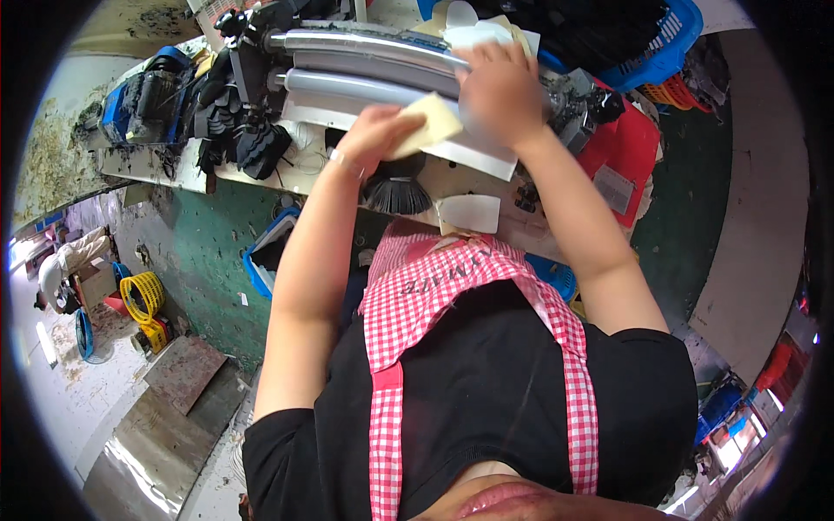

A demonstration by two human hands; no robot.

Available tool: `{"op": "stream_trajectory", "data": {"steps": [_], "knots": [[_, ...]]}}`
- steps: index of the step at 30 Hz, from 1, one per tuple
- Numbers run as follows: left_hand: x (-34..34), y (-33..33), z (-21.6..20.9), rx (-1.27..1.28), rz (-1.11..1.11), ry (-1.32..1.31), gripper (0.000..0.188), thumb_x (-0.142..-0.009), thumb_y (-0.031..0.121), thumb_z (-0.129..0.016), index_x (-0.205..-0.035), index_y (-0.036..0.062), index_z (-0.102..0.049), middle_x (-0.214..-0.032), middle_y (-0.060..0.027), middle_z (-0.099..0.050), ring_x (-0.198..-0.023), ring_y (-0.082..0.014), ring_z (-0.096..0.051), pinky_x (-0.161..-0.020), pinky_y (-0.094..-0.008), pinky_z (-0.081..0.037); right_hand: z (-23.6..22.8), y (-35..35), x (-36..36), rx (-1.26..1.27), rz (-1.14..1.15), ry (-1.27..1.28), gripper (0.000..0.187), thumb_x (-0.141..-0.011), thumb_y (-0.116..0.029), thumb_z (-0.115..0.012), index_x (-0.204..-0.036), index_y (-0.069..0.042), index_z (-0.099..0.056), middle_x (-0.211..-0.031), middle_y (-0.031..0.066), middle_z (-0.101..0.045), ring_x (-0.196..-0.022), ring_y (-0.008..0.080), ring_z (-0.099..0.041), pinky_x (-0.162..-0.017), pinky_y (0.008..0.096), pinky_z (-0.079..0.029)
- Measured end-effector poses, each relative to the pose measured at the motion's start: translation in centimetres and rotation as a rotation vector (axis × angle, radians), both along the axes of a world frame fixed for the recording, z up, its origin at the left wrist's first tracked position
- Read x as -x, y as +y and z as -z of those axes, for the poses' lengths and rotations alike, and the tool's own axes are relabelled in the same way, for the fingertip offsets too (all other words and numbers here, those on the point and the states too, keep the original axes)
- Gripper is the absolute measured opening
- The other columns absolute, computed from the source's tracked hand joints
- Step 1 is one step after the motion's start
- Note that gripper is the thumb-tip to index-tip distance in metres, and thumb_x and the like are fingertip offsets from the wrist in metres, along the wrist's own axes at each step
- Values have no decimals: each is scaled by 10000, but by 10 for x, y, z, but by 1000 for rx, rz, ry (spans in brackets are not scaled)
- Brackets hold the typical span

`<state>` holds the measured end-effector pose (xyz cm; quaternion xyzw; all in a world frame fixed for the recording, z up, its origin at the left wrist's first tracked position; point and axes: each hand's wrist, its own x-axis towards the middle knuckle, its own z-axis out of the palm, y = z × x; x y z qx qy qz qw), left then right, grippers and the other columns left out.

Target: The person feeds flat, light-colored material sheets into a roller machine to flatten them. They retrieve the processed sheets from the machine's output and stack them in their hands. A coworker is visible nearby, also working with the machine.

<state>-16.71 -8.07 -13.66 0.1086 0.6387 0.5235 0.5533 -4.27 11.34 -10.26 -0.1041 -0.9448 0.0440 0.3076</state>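
My left hand [375, 137] is closed on a pale yellow flat piece [436, 122], like card or thin sheet, in front of a roller machine [373, 87] with long metal rollers. Reaching over the machine's right part, my right hand [502, 94] is slightly blurred, its fingers stretched toward white and cream flat pieces [473, 35] behind the rollers. Whether the fingertips touch those pieces I cannot tell. Below my left hand, a fanned stack of black strips or pieces [398, 196] lies at the bench edge. Beside it rests a white curved-edge piece [470, 214].
Black cut pieces [259, 148] pile up left of the rollers, near a blue container [148, 100]. A blue basket [660, 48] of black material stands at the back right. Red sheet material [621, 152] lies at the right. A blue bin [271, 247] sits below the bench.
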Motion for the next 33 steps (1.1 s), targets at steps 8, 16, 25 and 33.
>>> {"op": "stream_trajectory", "data": {"steps": [8, 16, 25, 33], "knots": [[-1, 49, 8, -125, -232, 6, 253, -880, 208, -776, -935, -16, -672, -825, -84, -710, -676, -117, -669, -551, -209, -474, 92, 82, 105, 545, -27, -564, 334, -863, -335, -600, -961, -65, -769, -946, 228, -730, -908, 366, -720, -829, 455, -551], [-122, -43, 104, -136, 548, 1101, 727, -703, 483, -849, -1238, 32, -651, -1134, -177, -633, -1063, -355, -581, -933, -458, -483, 11, -2, -12, 379, -179, -27, 206, -826, -81, -675, -1013, -140, -738, -961, 68, -675, -956, 280, -619, -837, 399, -483], [-137, -40, 121, -240, 740, 908, 545, -716, 372, -832, -1142, 87, -647, -1103, -99, -665, -1124, -324, -562, -954, -471, -402, 31, -25, -40, -311, -441, -42, 140, -746, -182, -646, -881, -148, -657, -966, -27, -610, -1016, 157, -583, -924, 344, -442], [-127, -39, 109, -507, 448, 1059, 433, -798, 275, -797, -1124, 44, -628, -997, -181, -699, -976, -386, -672, -885, -441, -502, 17, -28, -54, -126, -289, -153, 218, -814, -163, -666, -1024, -139, -717, -1033, -8, -645, -1032, 186, -595, -897, 340, -427]]}}
